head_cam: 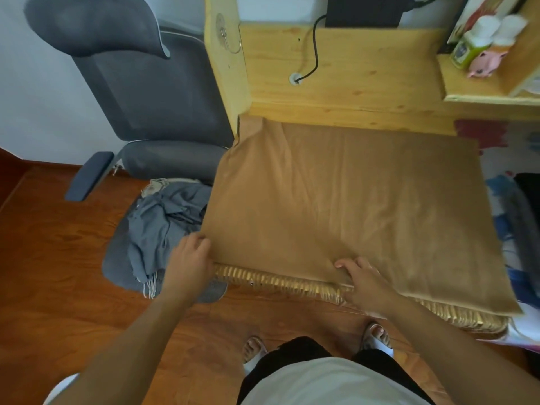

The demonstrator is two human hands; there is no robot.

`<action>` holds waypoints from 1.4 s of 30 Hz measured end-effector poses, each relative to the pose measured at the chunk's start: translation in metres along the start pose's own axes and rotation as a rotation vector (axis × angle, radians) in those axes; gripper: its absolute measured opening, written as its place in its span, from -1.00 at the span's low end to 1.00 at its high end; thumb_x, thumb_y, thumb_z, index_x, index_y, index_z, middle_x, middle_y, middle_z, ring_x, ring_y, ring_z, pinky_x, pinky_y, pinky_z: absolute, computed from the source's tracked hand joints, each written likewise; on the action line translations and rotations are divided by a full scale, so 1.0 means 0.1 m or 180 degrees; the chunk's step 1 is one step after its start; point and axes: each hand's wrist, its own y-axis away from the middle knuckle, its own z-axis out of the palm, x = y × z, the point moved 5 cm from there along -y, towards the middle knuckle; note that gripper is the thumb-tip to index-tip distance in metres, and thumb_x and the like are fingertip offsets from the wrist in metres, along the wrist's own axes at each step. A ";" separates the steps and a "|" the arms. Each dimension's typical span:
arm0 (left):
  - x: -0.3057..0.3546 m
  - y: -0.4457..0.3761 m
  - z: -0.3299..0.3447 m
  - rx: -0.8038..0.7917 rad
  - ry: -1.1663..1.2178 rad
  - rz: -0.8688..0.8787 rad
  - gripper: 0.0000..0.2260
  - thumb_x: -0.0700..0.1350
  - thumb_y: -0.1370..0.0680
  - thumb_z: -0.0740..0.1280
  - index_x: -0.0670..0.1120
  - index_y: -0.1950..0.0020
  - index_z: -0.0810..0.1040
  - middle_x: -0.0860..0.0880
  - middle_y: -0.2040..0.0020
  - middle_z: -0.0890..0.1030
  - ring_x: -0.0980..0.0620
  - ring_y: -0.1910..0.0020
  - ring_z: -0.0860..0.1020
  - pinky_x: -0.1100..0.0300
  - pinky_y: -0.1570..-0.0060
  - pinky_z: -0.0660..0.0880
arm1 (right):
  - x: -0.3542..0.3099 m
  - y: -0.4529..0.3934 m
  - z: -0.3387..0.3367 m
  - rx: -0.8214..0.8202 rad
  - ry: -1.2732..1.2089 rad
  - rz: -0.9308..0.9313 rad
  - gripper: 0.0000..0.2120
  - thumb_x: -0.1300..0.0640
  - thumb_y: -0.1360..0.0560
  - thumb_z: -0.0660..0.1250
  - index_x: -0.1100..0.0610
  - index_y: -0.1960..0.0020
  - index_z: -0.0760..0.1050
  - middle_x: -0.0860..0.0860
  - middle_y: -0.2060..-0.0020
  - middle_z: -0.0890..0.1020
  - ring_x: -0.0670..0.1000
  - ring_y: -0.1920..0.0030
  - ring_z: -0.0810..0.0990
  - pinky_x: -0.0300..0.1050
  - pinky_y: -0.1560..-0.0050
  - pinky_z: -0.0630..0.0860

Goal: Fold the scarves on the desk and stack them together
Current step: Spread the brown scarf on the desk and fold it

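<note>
Head view shows a tan scarf [350,206] spread flat over the wooden desk [336,71], its near edge at the front of the desk with a row of golden fringe [280,280] hanging just below. A second, grey scarf [166,223] lies crumpled on the seat of a grey chair [140,92] just left of the desk, not on the desk itself.

Handling: the tan cloth appears soft, light and limp, judging by the shallow wrinkles across its surface. It should drape rather than hold a shape, so each fold will likely need smoothing. Suitable grip points are the corners and the fringed near edge; lifting from the middle would probably bunch the cloth.

Hand pose: the left hand [190,255] is at the near left corner of the tan scarf, fingers curled over the edge and pinching the fabric. The right hand [362,280] rests on the near edge nearer the middle, fingers bent and bearing down on the cloth; whether the thumb grips underneath cannot be told. Both forearms extend forward from the person standing at the desk front.

Assessment: folding of the tan scarf appears to be at an early stage.
</note>
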 end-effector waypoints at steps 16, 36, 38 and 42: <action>1.01 -0.08 0.27 -0.0481 0.0485 -0.0724 -0.54 0.27 -0.63 0.08 0.04 -0.37 0.47 -0.10 -0.34 0.45 -0.22 -0.34 0.40 -0.16 -0.30 0.37 | 0.11 -0.73 -1.13 0.0480 0.0622 -0.0080 -0.49 -0.03 -0.65 0.24 0.04 -0.56 0.27 0.14 -0.48 0.37 0.18 -0.41 0.39 -0.05 -0.39 0.36; 0.02 -0.84 0.24 0.0061 0.1959 -0.2882 -0.82 -0.02 -0.66 0.30 -0.13 -0.01 0.43 -0.12 0.09 0.55 -0.23 0.02 0.55 -0.03 0.05 0.47 | 0.25 -1.16 -0.89 0.0488 0.1647 0.0399 -0.30 -0.33 -0.62 -0.15 -0.09 -0.64 -0.28 0.02 -0.62 -0.28 0.17 -0.61 -0.26 0.17 -0.60 -0.13; -0.02 -0.82 0.15 0.0263 0.1906 -0.2672 -0.82 -0.04 -0.70 0.23 -0.13 0.01 0.36 -0.09 0.20 0.49 -0.16 0.19 0.50 0.02 0.25 0.34 | 0.25 -1.16 -0.89 0.0435 0.1644 0.0420 -0.30 -0.34 -0.61 -0.17 -0.09 -0.63 -0.31 0.01 -0.62 -0.31 0.17 -0.61 -0.29 0.17 -0.60 -0.14; -0.19 -0.84 0.10 0.0170 0.1487 -0.2186 -0.80 0.02 -0.71 0.16 -0.09 -0.01 0.36 -0.12 0.24 0.51 -0.14 0.26 0.50 0.02 0.35 0.34 | 0.23 -1.16 -0.89 0.0364 0.1634 0.0433 -0.26 -0.38 -0.60 -0.15 -0.09 -0.63 -0.32 0.02 -0.61 -0.33 0.17 -0.61 -0.29 0.16 -0.59 -0.15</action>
